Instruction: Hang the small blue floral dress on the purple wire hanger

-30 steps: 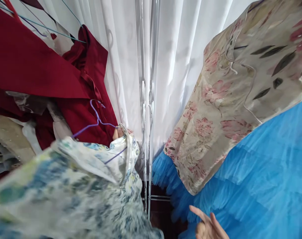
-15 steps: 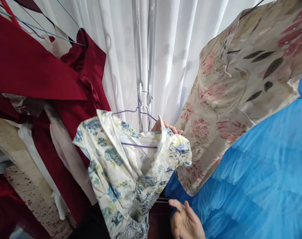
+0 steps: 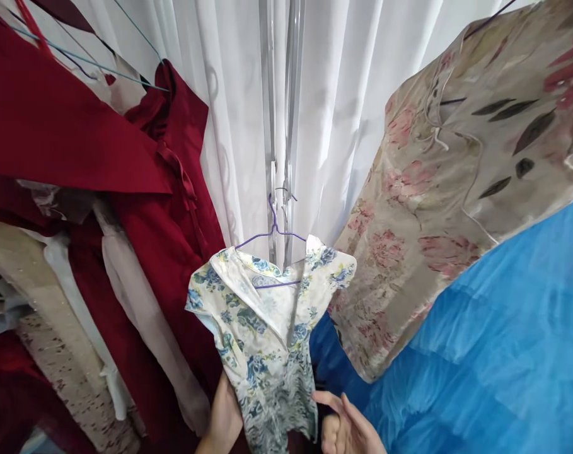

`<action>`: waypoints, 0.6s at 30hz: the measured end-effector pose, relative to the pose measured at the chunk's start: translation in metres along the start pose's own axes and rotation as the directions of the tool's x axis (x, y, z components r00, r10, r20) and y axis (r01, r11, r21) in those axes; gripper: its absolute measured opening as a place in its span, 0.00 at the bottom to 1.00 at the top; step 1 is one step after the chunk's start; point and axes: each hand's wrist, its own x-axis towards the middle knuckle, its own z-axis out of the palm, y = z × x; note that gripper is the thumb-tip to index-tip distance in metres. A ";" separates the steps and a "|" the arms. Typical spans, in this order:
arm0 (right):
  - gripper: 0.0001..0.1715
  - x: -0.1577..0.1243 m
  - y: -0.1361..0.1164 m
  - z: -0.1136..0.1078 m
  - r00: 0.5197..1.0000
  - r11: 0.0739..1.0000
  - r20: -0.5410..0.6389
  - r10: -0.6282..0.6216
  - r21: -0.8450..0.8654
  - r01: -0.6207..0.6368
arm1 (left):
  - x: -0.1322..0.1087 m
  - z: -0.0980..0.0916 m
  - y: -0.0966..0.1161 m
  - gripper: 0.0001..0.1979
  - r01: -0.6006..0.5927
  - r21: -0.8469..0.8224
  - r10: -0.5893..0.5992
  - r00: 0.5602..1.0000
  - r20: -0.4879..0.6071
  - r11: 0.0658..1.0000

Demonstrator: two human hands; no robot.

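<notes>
A white dress [image 3: 262, 353] with blue, green and yellow flowers, short sleeves and a crossed neckline hangs on a purple wire hanger [image 3: 275, 228]. The hanger's hook is up against the metal uprights. At the left side of the dress's waist is my left hand [image 3: 225, 413]; its fingers go behind the fabric and are hidden. My right hand [image 3: 347, 424] is at the opposite side, its forefinger stretched out to the dress's edge and its thumb raised apart. The other fingers of that hand are curled, with nothing seen in them.
Dark red garments [image 3: 182, 208] and pale ones hang close on the left. To the right are a beige flowered garment [image 3: 409, 214] and a ruffled blue gown [image 3: 494, 340]. Metal uprights [image 3: 293, 82] stand before a white curtain [image 3: 343, 94].
The dress has turned to face me more squarely and hangs straighter. The hand at its right shoulder has gone from there. My left hand now shows at the waist; the dress's edge is nearer my right forefinger.
</notes>
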 end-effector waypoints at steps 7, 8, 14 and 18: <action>0.24 0.057 -0.021 0.075 0.962 0.798 0.005 -0.274 -0.558 0.230 | -0.022 -0.019 -0.008 0.38 0.022 0.377 0.007 0.997 -0.074 0.926; 0.25 0.061 -0.022 0.082 0.958 0.774 0.000 -0.288 -0.589 0.233 | -0.025 -0.017 -0.008 0.37 -0.010 0.423 0.028 0.999 -0.037 0.906; 0.25 0.067 -0.029 0.092 0.946 0.679 -0.024 -0.323 -0.702 0.214 | -0.031 -0.017 -0.008 0.30 -0.064 0.486 0.123 0.988 -0.091 0.872; 0.26 0.071 -0.036 0.094 0.939 0.578 -0.021 -0.344 -0.793 0.194 | -0.023 -0.008 -0.003 0.25 -0.112 0.546 0.137 0.991 -0.004 0.830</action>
